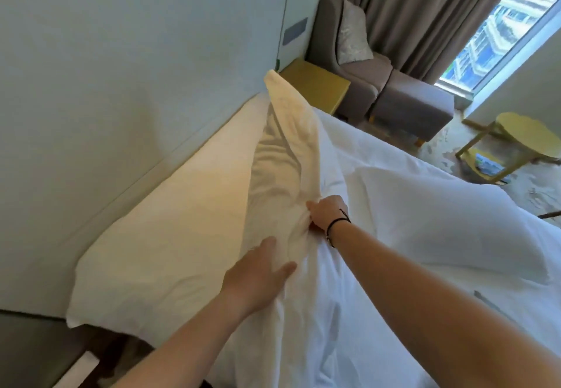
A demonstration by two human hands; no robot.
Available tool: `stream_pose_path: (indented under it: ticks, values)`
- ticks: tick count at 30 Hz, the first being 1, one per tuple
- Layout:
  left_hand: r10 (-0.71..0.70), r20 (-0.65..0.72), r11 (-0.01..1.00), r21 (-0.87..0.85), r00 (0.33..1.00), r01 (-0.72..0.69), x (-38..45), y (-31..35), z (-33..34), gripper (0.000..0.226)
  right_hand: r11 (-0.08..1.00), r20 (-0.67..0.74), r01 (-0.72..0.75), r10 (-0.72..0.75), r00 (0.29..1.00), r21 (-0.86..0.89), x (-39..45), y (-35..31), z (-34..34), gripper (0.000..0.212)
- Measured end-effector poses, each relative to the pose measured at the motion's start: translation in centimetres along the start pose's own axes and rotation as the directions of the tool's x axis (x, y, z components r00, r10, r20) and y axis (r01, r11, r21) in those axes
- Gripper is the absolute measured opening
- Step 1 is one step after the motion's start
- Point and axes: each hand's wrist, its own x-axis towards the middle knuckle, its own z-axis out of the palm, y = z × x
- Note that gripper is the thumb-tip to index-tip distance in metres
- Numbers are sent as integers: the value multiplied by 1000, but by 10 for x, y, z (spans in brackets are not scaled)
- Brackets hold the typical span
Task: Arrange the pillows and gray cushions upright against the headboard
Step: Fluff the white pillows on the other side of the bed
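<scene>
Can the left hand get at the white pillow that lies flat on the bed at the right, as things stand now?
Probably not directly. The left hand rests on the cream pillow, and the right forearm crosses between it and the flat white pillow.

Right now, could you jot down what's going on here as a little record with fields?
place: bedroom, bed by a pale wall
near pillow: leans on the wall
far pillow: stands on edge, creased
third pillow: lies flat on the bed
left hand: fingers straight, flat on the near pillow
right hand: grips the far pillow's lower corner
gray cushion: on the armchair, not on the bed
</scene>
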Motion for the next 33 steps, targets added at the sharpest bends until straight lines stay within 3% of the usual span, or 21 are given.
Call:
stream_pose_path:
  ticks: [2,4,6,8,10,11,13,16,20,23,25,28,31,33]
  values:
    - [-64,-46,995,-77,997,60,-8,-12,7,79,974,42,154,-149,988,-167,-3,-10,13,24]
    - [-123,-86,976,-192,989,105,-13,-21,14,72,841,73,377,-379,922,-388,-8,-17,24,34]
    - [-206,-115,932,-325,972,159,-14,-32,13,59,616,156,611,-630,761,-497,-12,-24,30,46]
    - [-280,-130,897,-389,951,211,-14,-43,9,50,314,337,786,-773,537,-532,-11,-34,30,53]
    - [-318,-145,888,-391,937,241,-17,-48,4,48,21,591,870,-726,352,-492,-7,-43,31,51]
    - [-328,-151,887,-390,933,248,-19,-49,3,49,-58,696,895,-651,302,-443,-5,-46,32,50]
    - [-339,-154,883,-392,928,257,-24,-47,3,51,-114,821,924,-508,262,-365,0,-49,36,49]
    - [-355,-146,893,-346,923,288,-31,-39,11,67,-253,900,911,-381,214,-324,10,-56,41,63]
    - [-461,-156,873,-259,874,414,-39,-26,31,105,-442,906,849,-414,94,-290,19,-64,52,55]
    - [-564,-125,820,-202,816,536,-40,-30,38,126,-443,879,831,-465,106,-335,21,-65,64,39]
    - [-615,-116,783,-212,780,585,-38,-34,38,117,-447,856,810,-501,125,-380,21,-64,72,33]
    - [-620,-140,781,-205,772,590,-37,-38,38,82,-449,819,781,-558,134,-434,19,-61,78,28]
    - [-588,-240,809,-160,773,566,-35,-40,43,45,-433,797,775,-587,146,-461,20,-59,78,24]
    - [-556,-305,829,-133,773,544,-34,-39,45,35,-412,787,780,-595,161,-471,23,-57,75,20]
